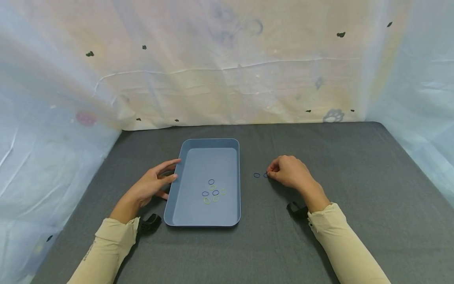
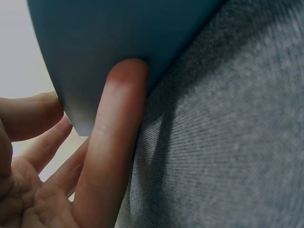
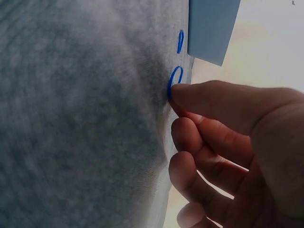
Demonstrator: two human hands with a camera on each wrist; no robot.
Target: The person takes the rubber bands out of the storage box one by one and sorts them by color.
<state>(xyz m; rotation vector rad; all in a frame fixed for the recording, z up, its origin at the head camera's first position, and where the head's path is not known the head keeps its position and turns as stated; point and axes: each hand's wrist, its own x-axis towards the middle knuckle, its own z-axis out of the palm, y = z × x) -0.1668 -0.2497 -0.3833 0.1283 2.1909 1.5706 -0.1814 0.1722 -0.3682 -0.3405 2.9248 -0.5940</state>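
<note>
A blue-grey tray [image 1: 202, 215] lies on the table, with several small blue and yellow rubber bands [image 1: 216, 192] loose inside it. My left hand [image 1: 150, 185] is at its left side, fingers spread and touching the rim and outer wall; one finger [image 2: 121, 104] lies against the wall low down, close to the cloth. To the right of the tray, my right hand [image 1: 289, 171] pinches a blue rubber band [image 3: 176, 73] between thumb and index finger, right at the tabletop. Another blue rubber band [image 1: 257, 175] lies on the cloth between that hand and the tray.
Grey cloth [image 1: 269, 244] covers the table. Pale printed sheets [image 1: 234, 90] hang behind it and at both sides. A black strap [image 1: 150, 224] is at the left wrist, and another black strap [image 1: 297, 210] is at the right wrist.
</note>
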